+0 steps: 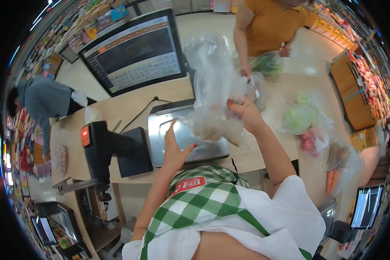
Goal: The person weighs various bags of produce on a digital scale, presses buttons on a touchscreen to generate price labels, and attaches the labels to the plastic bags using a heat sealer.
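Observation:
My right hand point(247, 113) grips a clear plastic bag point(211, 74) near its right side, with pale brownish contents low in it. The bag is over the right part of a steel weighing scale plate point(172, 139); whether it touches the plate I cannot tell. Over the plate's left part, my left hand point(177, 146) is spread, thumb and fingers apart, holding nothing. Beyond the scale stands a large monitor point(136, 52). Left of the scale is a black scanner on a stand point(99, 146). Behind my right hand lies another clear bag point(258, 92) with a label.
Across the counter point(273, 130), a person in an orange top point(269, 26) reaches to the bags near leafy greens point(268, 63). Bagged lettuce point(297, 118), red produce point(308, 139) and carrots point(332, 182) lie right. A person in grey point(47, 97) reaches towards a bag point(59, 159) at left.

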Demonstrator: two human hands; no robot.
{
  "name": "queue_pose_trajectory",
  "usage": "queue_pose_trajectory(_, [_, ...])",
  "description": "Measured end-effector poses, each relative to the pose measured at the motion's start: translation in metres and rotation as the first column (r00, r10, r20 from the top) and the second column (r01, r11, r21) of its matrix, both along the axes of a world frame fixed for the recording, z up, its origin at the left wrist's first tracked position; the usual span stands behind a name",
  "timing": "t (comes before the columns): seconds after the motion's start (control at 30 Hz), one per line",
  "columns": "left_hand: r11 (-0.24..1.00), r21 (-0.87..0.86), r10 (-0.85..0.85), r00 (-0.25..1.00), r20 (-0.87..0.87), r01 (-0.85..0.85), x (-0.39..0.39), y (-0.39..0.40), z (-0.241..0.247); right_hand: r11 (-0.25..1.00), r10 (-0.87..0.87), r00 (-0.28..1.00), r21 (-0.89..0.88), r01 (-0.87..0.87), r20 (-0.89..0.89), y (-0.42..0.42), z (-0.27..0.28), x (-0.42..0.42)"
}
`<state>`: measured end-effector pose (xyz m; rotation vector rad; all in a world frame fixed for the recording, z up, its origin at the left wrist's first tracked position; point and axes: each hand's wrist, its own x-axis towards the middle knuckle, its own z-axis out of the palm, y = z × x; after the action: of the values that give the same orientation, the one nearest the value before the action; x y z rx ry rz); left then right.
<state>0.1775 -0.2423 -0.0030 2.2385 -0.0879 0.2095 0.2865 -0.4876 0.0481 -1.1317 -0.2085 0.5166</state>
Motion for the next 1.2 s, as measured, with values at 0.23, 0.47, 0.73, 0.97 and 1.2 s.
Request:
queue_pose_trajectory(0.23, [0.999, 0.021, -0.026, 0.995, -0.092, 0.028, 0.001, 0.047, -0.003, 0.703, 0.644, 0.645, -0.65, -0.288, 0.411, 0.043, -0.059, -0.021])
queue_pose_trajectory(0.47, [0.871, 0.132, -0.399, 0.839, -0.37, 0.473, -0.031, 0.068, -0.039, 0.775, 0.524, 0.686, -0.617, -0.138, 0.505, 0.014, -0.132, -0.049])
queue_pose_trajectory(0.73, [0.927, 0.375, -0.055, 0.995, 0.082, 0.02, 0.053, 0.106, 0.012, 0.673, -0.124, 0.845, -0.582, 0.457, 0.521, 0.005, -0.097, -0.038])
queue_pose_trajectory(0.97, [0.759, 0.247, 0.472, 0.77, 0.429, -0.602, 0.141, 0.14, 0.054, 0.645, -0.268, 0.869, -0.593, 0.483, 0.416, -0.011, -0.116, -0.041])
queue_pose_trajectory(1.2, [0.662, 0.076, 0.588, 0.58, 0.563, -0.746, 0.196, 0.155, 0.085, 0.645, -0.326, 0.887, -0.609, 0.462, 0.328, -0.021, -0.127, -0.052])
